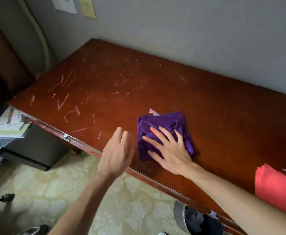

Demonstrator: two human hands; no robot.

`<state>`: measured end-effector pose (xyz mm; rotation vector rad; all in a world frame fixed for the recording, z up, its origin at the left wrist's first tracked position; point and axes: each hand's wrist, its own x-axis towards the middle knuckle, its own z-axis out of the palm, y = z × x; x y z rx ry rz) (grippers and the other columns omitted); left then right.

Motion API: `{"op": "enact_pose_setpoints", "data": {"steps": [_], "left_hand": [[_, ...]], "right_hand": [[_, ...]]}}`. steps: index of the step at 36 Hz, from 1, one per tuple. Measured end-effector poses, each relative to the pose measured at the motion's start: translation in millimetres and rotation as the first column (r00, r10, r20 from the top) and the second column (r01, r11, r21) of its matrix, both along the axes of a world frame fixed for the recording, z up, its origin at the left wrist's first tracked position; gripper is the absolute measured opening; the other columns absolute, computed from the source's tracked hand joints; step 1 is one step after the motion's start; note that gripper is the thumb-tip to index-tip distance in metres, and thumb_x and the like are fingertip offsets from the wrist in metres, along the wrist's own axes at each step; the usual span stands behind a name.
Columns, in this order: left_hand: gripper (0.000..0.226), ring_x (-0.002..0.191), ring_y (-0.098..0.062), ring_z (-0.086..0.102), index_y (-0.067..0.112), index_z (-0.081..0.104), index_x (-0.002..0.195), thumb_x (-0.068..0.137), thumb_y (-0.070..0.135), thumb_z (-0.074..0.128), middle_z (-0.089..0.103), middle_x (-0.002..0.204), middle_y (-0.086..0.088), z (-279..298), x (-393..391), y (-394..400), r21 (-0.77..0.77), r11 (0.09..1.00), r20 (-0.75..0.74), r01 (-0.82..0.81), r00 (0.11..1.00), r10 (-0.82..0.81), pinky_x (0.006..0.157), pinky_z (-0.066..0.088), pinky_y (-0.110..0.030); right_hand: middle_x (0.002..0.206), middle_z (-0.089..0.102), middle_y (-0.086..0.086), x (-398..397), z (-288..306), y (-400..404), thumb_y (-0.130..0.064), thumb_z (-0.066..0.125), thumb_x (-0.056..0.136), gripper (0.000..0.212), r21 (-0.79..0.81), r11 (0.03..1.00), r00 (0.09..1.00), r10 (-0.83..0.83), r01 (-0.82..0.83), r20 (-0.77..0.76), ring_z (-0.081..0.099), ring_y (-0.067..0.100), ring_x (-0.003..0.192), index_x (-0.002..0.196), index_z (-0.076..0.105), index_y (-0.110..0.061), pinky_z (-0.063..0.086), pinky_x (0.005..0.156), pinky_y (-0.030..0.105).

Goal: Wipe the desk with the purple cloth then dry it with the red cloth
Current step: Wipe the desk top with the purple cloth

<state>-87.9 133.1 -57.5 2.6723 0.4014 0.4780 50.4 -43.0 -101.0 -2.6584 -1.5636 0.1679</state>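
The purple cloth (164, 122) lies folded and bunched on the red-brown wooden desk (215, 106), near its front edge. My right hand (167, 150) presses flat on the cloth with fingers spread. My left hand (118, 150) hovers just left of the cloth above the desk's front edge, fingers loosely curled, holding nothing. The red cloth (276, 190) lies folded at the desk's right front corner, partly behind my right forearm. Pale pink scratch-like marks cover the desk's left half.
A grey wall runs along the desk's far side. At left, a booklet (10, 124) rests on a dark cabinet (33, 150). A metal bin (198, 219) stands under the desk's front. Patterned carpet (71, 189) covers the floor, with shoes at bottom left.
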Motion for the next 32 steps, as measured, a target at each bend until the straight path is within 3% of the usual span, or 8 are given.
{"op": "enact_pose_setpoints", "data": {"steps": [4,7,10,12,18,22,26,32], "left_hand": [[0.009,0.070,-0.023,0.042,0.011,0.050,0.096,0.094,0.018,0.045,0.042,0.094,-0.003,-5.5,19.8,-8.0,0.033,0.996,-0.071,0.081,0.994,-0.079,0.058,0.037,-0.034],[0.012,0.080,-0.024,0.045,0.015,0.050,0.097,0.096,0.024,0.041,0.046,0.098,-0.002,-14.8,34.7,-16.6,0.120,0.976,-0.139,0.181,0.977,-0.164,0.068,0.040,-0.035],[0.014,0.086,-0.025,0.050,0.018,0.051,0.103,0.096,0.027,0.042,0.048,0.103,-0.002,-24.2,50.9,-16.5,0.189,0.957,-0.180,0.219,0.966,-0.185,0.073,0.043,-0.036],[0.021,0.090,-0.025,0.051,0.018,0.052,0.109,0.096,0.030,0.041,0.049,0.107,-0.002,-27.4,65.3,-8.0,0.206,0.955,-0.202,0.215,0.964,-0.174,0.076,0.044,-0.037],[0.042,0.107,-0.020,0.052,0.021,0.048,0.133,0.098,0.043,0.039,0.048,0.127,0.001,-39.1,86.6,17.3,0.167,0.969,-0.212,0.183,0.966,-0.146,0.089,0.043,-0.034],[0.051,0.144,-0.012,0.028,0.027,0.031,0.150,0.103,0.047,0.027,0.034,0.152,0.004,-52.1,84.8,18.4,0.088,0.980,-0.236,0.177,0.960,-0.152,0.117,0.020,-0.030],[0.052,0.149,-0.009,0.018,0.026,0.029,0.152,0.104,0.046,0.025,0.033,0.154,0.003,-50.6,89.7,20.7,0.093,0.980,-0.260,0.177,0.954,-0.148,0.119,0.013,-0.032],[0.053,0.150,-0.008,0.015,0.027,0.030,0.152,0.105,0.049,0.022,0.033,0.155,0.004,-55.2,91.4,24.0,0.049,0.984,-0.263,0.170,0.953,-0.152,0.117,0.018,-0.034]], "right_hand": [[0.172,0.014,-0.012,-16.7,9.1,-77.7,-0.070,0.018,0.104,0.058,-0.039,0.999,1.000,-0.001,0.001,0.008,0.027,0.018,0.154,0.159,0.016,-0.052,0.029,0.113,0.055],[0.171,0.018,-0.010,-5.1,10.5,-87.8,-0.071,0.020,0.103,0.059,-0.072,0.997,0.999,0.004,-0.001,0.032,0.036,0.021,0.150,0.159,0.019,-0.053,0.038,0.105,0.055],[0.173,0.006,-0.008,9.0,2.6,-75.3,-0.077,0.021,0.099,0.063,-0.076,0.997,1.000,0.007,-0.007,0.009,0.007,0.023,0.160,0.158,0.016,-0.055,0.015,0.120,0.068],[0.173,0.001,-0.012,26.4,-3.1,-62.4,-0.080,0.023,0.096,0.065,-0.031,0.999,1.000,-0.011,0.011,0.006,-0.003,0.019,0.160,0.157,0.013,-0.058,0.004,0.122,0.068],[0.172,0.007,-0.015,143.9,1.3,-2.6,-0.085,0.020,0.089,0.071,0.016,0.977,0.977,-0.212,0.212,-0.032,0.001,0.017,0.159,0.155,0.011,-0.061,0.006,0.121,0.070],[0.172,0.009,-0.012,231.3,9.7,41.7,-0.085,0.018,0.089,0.071,0.010,0.961,0.960,-0.277,0.277,-0.026,0.005,0.020,0.159,0.155,0.012,-0.060,0.005,0.123,0.067],[0.172,0.011,-0.011,300.6,10.9,76.8,-0.088,0.015,0.085,0.075,0.027,0.960,0.961,-0.276,0.277,-0.030,0.008,0.020,0.158,0.155,0.016,-0.060,0.003,0.123,0.066],[0.172,0.013,-0.008,351.7,8.8,113.5,-0.078,0.025,0.095,0.064,0.036,0.955,0.956,-0.295,0.295,-0.013,0.010,0.023,0.157,0.156,0.019,-0.057,0.005,0.123,0.066]]}}
